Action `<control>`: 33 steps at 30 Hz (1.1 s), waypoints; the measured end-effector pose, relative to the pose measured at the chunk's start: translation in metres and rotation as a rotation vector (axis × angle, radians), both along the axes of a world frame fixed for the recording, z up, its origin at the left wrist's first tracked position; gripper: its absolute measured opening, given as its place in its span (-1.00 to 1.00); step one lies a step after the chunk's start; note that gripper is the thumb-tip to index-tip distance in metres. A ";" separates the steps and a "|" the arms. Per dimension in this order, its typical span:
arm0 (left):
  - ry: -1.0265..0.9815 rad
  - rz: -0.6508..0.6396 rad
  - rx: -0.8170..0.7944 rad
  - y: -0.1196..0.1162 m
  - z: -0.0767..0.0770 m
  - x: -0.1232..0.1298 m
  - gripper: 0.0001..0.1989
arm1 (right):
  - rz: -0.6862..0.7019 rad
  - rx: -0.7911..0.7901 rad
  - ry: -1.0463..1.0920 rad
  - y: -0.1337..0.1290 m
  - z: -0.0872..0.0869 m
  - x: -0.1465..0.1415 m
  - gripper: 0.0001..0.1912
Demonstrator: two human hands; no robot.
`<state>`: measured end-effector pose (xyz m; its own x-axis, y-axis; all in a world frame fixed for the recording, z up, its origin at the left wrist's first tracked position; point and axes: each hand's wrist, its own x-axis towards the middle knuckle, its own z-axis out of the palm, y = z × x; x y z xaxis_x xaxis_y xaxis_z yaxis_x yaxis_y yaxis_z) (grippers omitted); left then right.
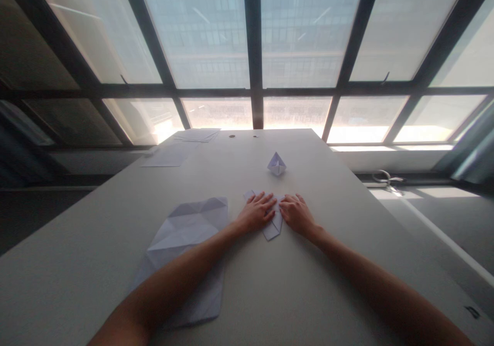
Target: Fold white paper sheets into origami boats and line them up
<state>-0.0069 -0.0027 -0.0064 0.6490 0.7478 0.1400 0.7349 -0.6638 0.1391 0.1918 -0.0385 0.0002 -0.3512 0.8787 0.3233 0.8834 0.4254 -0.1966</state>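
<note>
Just below the centre of the frame, a folded piece of white paper (273,229) lies flat on the table (324,294), partly hidden beneath two hands. Its lower end shows crisp, straight edges, overlapping layers and a slanting seam that runs down to a blunt, angled tip; a thin corner also pokes out at its upper left. The left hand (258,211) lies palm down across the paper, its fingers spread. The right hand (298,214) meets the paper's right edge with fingers bent and close together; whether they pinch it I cannot tell.

Above the hands, slightly right of centre, stands a small paper boat (277,165), diamond-like in outline, with a sharp peak and shaded facets. At the lower left, a large creased sheet (193,220) is marked by triangular folds and gentle ridges, and the left forearm crosses over it. Smooth, flat loose sheets (165,155) overlap toward the upper left. The tabletop is pale and matte, and dark-framed window panes (196,32) fill the top of the frame.
</note>
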 end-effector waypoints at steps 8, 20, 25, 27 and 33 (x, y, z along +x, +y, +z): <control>-0.022 0.000 0.010 0.001 -0.003 0.000 -0.52 | 0.029 0.023 0.019 -0.001 0.002 -0.001 -0.83; -0.053 -0.016 0.017 0.002 -0.006 -0.002 -0.52 | 0.033 0.038 -0.006 -0.004 0.003 -0.003 -0.84; -0.052 -0.017 0.015 0.003 -0.007 -0.001 -0.53 | 0.023 0.024 -0.006 -0.006 0.006 -0.004 -0.80; -0.054 -0.014 0.021 0.002 -0.006 -0.001 -0.54 | 0.023 0.021 -0.006 -0.007 0.008 -0.004 -0.78; -0.079 0.007 0.079 0.000 -0.003 0.000 -0.57 | -0.003 0.007 -0.015 -0.009 0.008 -0.006 -0.70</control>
<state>-0.0069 -0.0022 -0.0092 0.6282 0.7369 0.2495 0.7284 -0.6698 0.1441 0.1858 -0.0479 0.0082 -0.3537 0.8773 0.3242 0.8875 0.4243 -0.1798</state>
